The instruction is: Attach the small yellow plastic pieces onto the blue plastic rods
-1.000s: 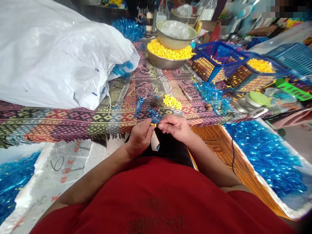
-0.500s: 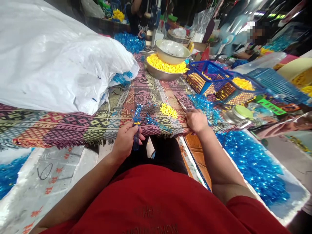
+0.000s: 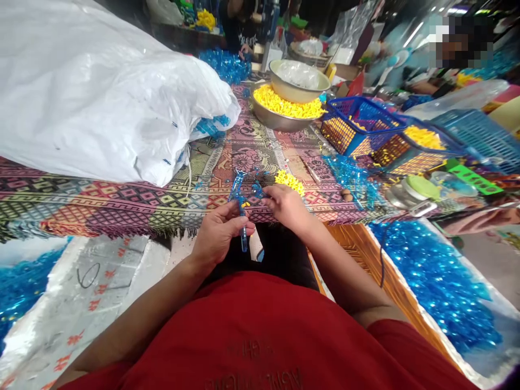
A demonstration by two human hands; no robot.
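Note:
My left hand is closed round a translucent blue plastic piece at the table's front edge, with a small yellow piece at its top. My right hand is just to the right, its fingers pinched together beside small blue bits; whatever is between the fingertips is too small to make out. A small heap of yellow pieces lies just behind my right hand. More blue pieces lie behind my left hand on the patterned cloth.
A big white sack covers the left of the table. Farther back stand a metal bowl of yellow pieces and blue baskets. A foam box of blue pieces is at the lower right. A person is across the table.
My right hand has moved left, from beside the scissors-like tool to near my left hand. The view has shifted slightly, and a small brown round thing now shows on the cloth.

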